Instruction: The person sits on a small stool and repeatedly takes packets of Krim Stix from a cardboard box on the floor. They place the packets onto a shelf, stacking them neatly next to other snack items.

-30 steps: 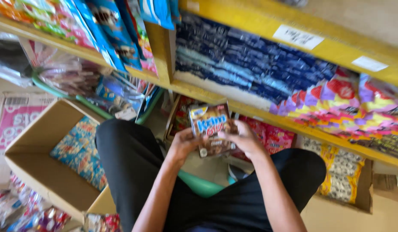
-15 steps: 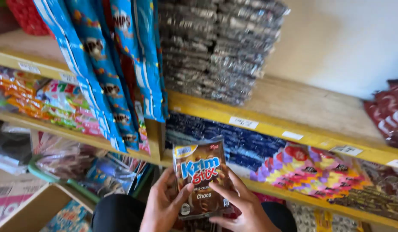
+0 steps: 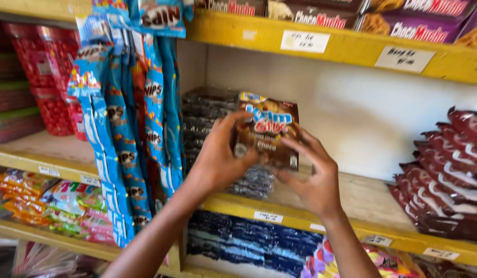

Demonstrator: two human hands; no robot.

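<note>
A brown snack box with a clear wrap is held upright in front of the middle shelf. My left hand grips its left side, fingers over the top edge. My right hand holds its lower right side with spread fingers. Right behind the box stands a stack of similar dark wrapped packs on the yellow wooden shelf.
Blue hanging strips of candy packets dangle left of my arms. Dark red packs are piled at the right of the shelf. Red packs fill the left bay. Blue packs lie on the shelf below, brown boxes above.
I have raised the box from my lap up to the middle shelf, and the view has tilted up with it. Both hands still hold the box.
</note>
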